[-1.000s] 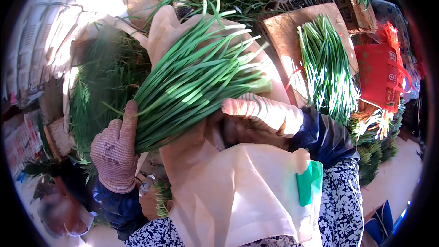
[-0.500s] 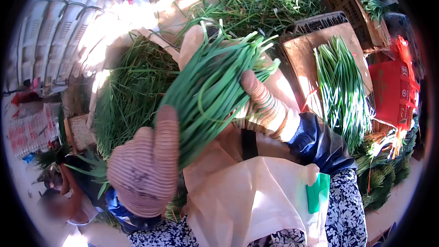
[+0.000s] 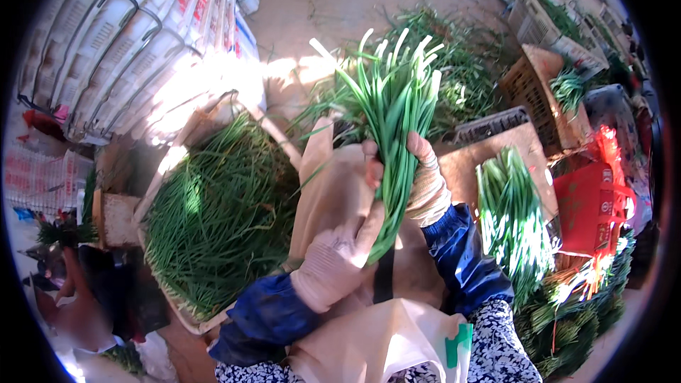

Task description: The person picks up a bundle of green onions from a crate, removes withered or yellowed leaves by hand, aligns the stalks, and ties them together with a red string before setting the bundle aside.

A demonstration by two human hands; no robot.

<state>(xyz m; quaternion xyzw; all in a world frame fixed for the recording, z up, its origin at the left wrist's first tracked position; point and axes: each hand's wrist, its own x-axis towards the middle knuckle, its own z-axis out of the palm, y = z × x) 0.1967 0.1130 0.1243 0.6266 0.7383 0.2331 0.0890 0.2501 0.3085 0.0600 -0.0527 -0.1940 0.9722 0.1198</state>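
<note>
Bunch (image 3: 401, 128): long green stalks, pale ends up, held upright in front of the beige apron (image 3: 319, 202). Left hand (image 3: 337, 259): gloved, closed about the bunch's lower part; most fingers hidden behind it. Right hand (image 3: 428, 188): gloved, gripping the bunch from the right, thumb against the stalks; other fingers largely concealed. Fingertips at the bunch's left edge: owner cannot be told.

Co-worker (image 3: 78, 312): at lower left, blurred, cut by the dark lens rim.

Surroundings: crate (image 3: 193, 323) of loose greens (image 3: 220, 220), left, its near right corner behind the left sleeve. Cuttings (image 3: 468, 64) on the floor beyond the bunch, partly covered by it. Board (image 3: 454, 170), right, bearing a second bunch (image 3: 507, 198). Red bag (image 3: 583, 213), beside the board. Bundles (image 3: 567, 326), lower right, partly under the bag.

Markings: red print on the white stack (image 3: 131, 42), upper left, bent and glare-washed; small pale marks on the bag, too small to make out; plain green patch (image 3: 454, 346) on the apron.
</note>
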